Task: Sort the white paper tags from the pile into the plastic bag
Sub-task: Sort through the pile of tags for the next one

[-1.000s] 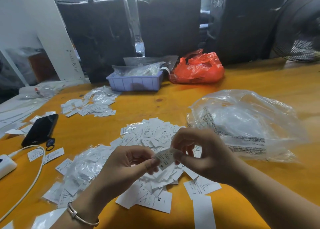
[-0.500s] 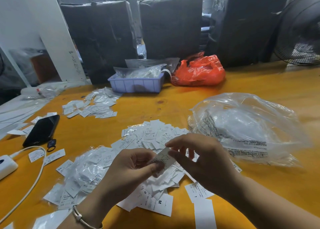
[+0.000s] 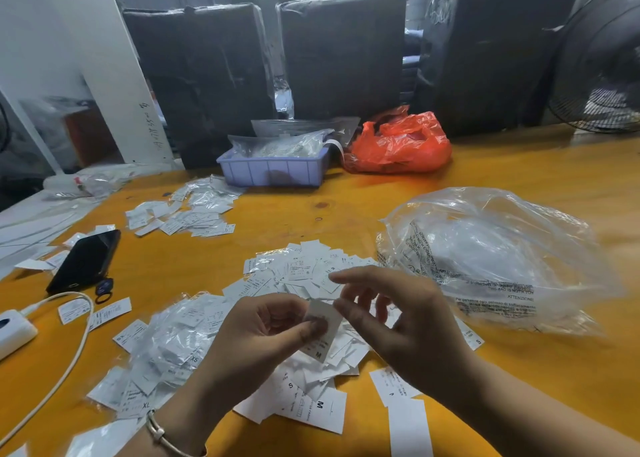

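Head view. Your left hand (image 3: 266, 328) pinches one white paper tag (image 3: 323, 321), marked M, between thumb and forefinger, raised above the pile of tags (image 3: 311, 276), apparently so the size print can be read. Your right hand (image 3: 398, 321) has a loose, wide grip: its fingers are spread at the tag's right edge, and whether they touch it cannot be told. The clear plastic bag (image 3: 495, 252) lies crumpled on the bench (image 3: 519, 179) at 2 o'clock from your hands, just beside the pile. Which way its mouth faces cannot be told, and it may need holding open.

Surroundings: sleeved tags (image 3: 162, 349) at 9 o'clock, a second scatter of tags (image 3: 187, 214) at 11 o'clock, a black phone (image 3: 85, 261) and a white charging cable (image 3: 74, 346) at far left, a lilac tray (image 3: 273, 169) and an orange bag (image 3: 398, 145) at 12 o'clock. Nothing stands between your hands and the clear bag.
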A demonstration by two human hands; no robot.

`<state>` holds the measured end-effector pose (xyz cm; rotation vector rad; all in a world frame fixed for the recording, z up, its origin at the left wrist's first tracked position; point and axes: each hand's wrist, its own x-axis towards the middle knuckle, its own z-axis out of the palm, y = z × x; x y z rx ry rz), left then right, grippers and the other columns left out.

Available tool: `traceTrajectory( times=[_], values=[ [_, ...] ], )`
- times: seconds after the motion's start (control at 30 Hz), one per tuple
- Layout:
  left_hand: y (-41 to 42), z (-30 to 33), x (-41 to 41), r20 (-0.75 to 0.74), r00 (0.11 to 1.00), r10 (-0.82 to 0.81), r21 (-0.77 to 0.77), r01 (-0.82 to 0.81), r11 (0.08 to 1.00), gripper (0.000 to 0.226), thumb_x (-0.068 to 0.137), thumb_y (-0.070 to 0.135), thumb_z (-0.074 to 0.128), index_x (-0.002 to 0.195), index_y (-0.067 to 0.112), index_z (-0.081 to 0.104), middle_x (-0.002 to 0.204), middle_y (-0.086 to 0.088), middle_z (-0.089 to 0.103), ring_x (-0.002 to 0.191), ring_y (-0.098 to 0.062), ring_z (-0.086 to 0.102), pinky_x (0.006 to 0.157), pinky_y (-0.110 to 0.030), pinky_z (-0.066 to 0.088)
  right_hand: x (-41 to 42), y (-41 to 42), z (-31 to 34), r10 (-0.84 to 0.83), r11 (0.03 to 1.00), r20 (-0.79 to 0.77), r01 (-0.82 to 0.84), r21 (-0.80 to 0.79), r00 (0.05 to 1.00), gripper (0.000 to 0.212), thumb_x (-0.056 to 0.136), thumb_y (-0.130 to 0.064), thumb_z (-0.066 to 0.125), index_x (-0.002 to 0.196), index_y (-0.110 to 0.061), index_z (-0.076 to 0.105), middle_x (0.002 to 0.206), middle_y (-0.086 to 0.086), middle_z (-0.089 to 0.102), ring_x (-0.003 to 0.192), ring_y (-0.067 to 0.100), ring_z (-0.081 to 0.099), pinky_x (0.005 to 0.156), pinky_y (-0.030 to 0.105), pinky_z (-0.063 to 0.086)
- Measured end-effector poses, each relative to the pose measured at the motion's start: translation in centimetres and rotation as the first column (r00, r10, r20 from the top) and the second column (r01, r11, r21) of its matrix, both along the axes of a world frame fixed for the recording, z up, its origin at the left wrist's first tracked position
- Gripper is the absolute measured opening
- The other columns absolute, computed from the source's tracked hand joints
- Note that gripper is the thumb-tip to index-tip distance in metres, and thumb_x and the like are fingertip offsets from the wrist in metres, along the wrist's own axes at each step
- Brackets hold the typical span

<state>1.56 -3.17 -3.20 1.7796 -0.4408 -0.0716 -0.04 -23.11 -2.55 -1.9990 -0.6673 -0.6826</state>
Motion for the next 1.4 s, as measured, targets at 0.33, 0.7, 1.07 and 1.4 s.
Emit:
traceTrajectory(
  times=[0.33,0.7,1.07,1.4],
  values=[
    [0.0,0.2,-0.2,-0.003,1.000,-0.017,-0.027,0.017,0.999,0.008,0.076,0.024,0.075,0.082,0.023,0.079,0.083,-0.008,0.075,0.081,-0.018,0.073,0.067,-0.022,0.055,-0.1,0.4,0.0,0.084,0.983,-0.017,-0.086,-0.164,0.996,0.021,0.089,-0.030,0.060,0.094,-0.019,0.076,0.084,-0.009,0.068,0.068,0.006,0.059,0.054,0.024,0.046],
    [0.2,0.5,-0.1,0.011,0.999,0.030,-0.040,-0.030,0.999,0.015,0.075,0.034,0.078,0.080,0.020,0.080,0.081,-0.005,0.075,0.078,-0.013,0.072,0.067,-0.021,0.055,0.2,0.1,-0.3,0.184,0.980,-0.278,-0.155,0.124,0.943,0.033,0.082,-0.006,0.073,0.108,-0.026,0.068,0.078,-0.005,0.069,0.063,0.020,0.061,0.057,0.038,0.050],
    [0.3,0.4,0.3,0.031,0.997,0.073,-0.082,-0.070,0.994,0.014,0.072,0.025,0.072,0.081,0.015,0.077,0.082,-0.005,0.076,0.074,-0.015,0.071,0.063,-0.019,0.055,0.6,-0.1,0.1,0.224,0.958,-0.393,-0.127,0.257,0.892,0.035,0.081,0.008,0.065,0.102,-0.020,0.069,0.075,0.000,0.070,0.066,0.018,0.064,0.062,0.049,0.053],
    [1.5,1.4,0.7,0.015,0.996,0.083,0.106,-0.084,0.991,0.006,0.079,0.028,0.073,0.080,0.023,0.076,0.083,0.003,0.076,0.082,-0.007,0.069,0.067,-0.019,0.054,0.7,-0.2,-0.1,0.223,0.957,-0.418,-0.117,0.265,0.881,0.029,0.083,-0.006,0.071,0.105,-0.025,0.067,0.081,0.002,0.070,0.063,0.020,0.065,0.063,0.044,0.056]
  ],
)
